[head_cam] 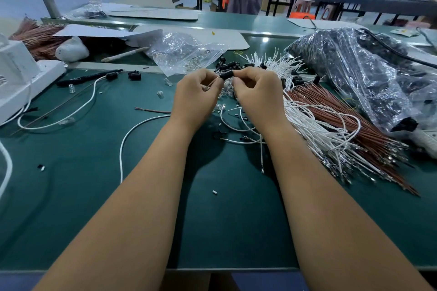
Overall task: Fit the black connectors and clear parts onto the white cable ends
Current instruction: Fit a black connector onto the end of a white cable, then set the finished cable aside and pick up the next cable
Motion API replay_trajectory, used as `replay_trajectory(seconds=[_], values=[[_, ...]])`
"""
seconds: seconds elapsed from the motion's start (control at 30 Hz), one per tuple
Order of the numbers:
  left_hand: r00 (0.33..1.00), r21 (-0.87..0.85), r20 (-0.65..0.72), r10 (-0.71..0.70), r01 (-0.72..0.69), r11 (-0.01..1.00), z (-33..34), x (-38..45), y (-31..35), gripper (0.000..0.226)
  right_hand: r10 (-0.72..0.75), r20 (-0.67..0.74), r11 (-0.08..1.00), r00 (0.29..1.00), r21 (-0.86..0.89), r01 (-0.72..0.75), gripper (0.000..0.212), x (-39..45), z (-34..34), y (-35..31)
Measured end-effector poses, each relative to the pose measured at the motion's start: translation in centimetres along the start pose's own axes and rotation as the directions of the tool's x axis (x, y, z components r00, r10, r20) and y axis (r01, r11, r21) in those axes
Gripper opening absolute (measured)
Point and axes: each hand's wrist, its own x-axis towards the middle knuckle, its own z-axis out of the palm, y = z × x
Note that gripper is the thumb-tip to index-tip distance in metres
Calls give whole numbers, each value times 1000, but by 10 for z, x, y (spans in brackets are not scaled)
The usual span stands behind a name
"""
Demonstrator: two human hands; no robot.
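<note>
A small black connector, a short matte cylinder, is pinched between the curled fingertips of the left hand and the right hand, just above the smooth green bench mat. A thin white cable is seen running from the connector into the left hand's grip; whether its end is seated inside cannot be told. Both hands are closed round these parts, thumb against forefinger.

Directly beneath the hands a scatter of clear parts, small glassy plastic pieces, is spread on the mat, with more loose black connectors heaped just beyond. To the right a thick fan of white cables with bare metal terminals is laid beside a bundle of reddish-brown wires, the two touching along their length.

A crinkled transparent bag holding clear pieces is lying behind the hands, and a large glossy plastic sack filled with dark parts is slumped at the far right. On the left a single looped white cable is stretched near a white moulded device, and a black pen-like tool is lying close to it.
</note>
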Motion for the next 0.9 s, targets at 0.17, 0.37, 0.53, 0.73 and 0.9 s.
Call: replay_trajectory(seconds=[0.17, 0.37, 0.53, 0.73, 0.9], values=[[998, -47, 52, -20, 23, 999, -3, 0, 4, 6, 1, -29, 1000, 1000, 31, 0, 14, 1, 1, 2], [994, -120, 99, -54, 66, 991, -6, -2, 9, 6, -5, -44, 1000, 999, 17, 6, 8, 3, 2, 6], [982, -146, 157, -107, 130, 981, -5, -1, 8, 16, 47, -10, 999, 999, 21, -46, 9, 6, 1, 9], [994, -9, -50, -102, 102, 995, -11, 4, -4, 12, 12, 112, 994, 994, -110, 0, 16, 3, 3, 7], [966, 93, -197, -169, 190, 977, -15, 8, -13, 15, 3, 521, 910, 853, -356, 214, 38, -2, 13, 2]])
